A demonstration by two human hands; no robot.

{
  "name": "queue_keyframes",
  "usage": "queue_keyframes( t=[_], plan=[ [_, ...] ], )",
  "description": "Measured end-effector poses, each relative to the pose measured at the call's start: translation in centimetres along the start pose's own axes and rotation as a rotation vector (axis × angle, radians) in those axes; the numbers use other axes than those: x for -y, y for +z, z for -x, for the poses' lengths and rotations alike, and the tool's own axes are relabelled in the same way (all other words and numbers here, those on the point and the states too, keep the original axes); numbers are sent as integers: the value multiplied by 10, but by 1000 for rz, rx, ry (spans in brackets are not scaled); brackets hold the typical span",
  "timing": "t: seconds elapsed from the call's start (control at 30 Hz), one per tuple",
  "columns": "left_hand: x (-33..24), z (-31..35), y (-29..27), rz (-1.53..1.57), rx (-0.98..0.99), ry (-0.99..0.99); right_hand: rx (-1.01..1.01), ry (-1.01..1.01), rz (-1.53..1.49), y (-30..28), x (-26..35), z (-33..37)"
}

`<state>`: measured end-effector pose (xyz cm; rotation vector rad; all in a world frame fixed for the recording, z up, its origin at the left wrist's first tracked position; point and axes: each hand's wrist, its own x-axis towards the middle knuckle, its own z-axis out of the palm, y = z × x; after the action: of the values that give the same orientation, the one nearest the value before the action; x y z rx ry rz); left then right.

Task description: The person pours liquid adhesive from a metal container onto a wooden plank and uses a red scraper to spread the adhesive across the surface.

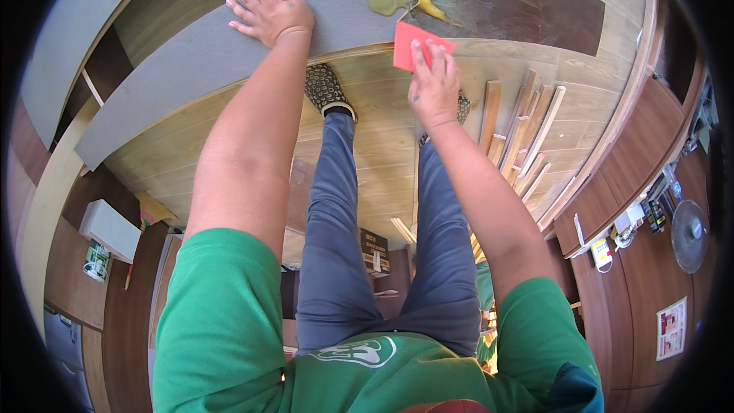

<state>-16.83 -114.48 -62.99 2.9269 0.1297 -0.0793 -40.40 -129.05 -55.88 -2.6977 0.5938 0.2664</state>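
A long grey panel (344,11) lies across the far side in front of me. My left hand (274,15) rests on it, palm down, with the fingers spread. In my right hand (436,88) is a flat red spreader (407,44), pinched between thumb and fingers at the panel's near edge. Just beyond the spreader, a thick yellow glue-like streak (433,9) lies on the panel, beside a round olive-yellow puddle (384,1). Toward the right end the surface turns dark brown (562,19) and looks smeared.
Several narrow wood strips (527,122) lie on the wood-plank floor (382,141) by my right arm. A brown cabinet (634,160) stands at the right, with a round glass lid (690,235) on it. At the left is a white box (111,229). A printed carton (375,251) sits below, between my legs.
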Motion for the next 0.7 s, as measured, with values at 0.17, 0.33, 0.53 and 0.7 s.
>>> queue_keyframes(
  t=[0.17, 0.33, 0.53, 0.7],
  plan=[
    [-1, 1, 0, -7, 3, 2, 98, 21, -205, -25, 27, 7],
    [2, -1, 0, 17, -3, 6, -28, -59, -341, -50, 44, -4],
    [19, -12, -16, 40, 151, 74, -112, -76, -150, -19, 66, -29],
    [49, -41, -50, -173, 335, 447, -28, -10, -46, 20, 96, -31]
  ],
)
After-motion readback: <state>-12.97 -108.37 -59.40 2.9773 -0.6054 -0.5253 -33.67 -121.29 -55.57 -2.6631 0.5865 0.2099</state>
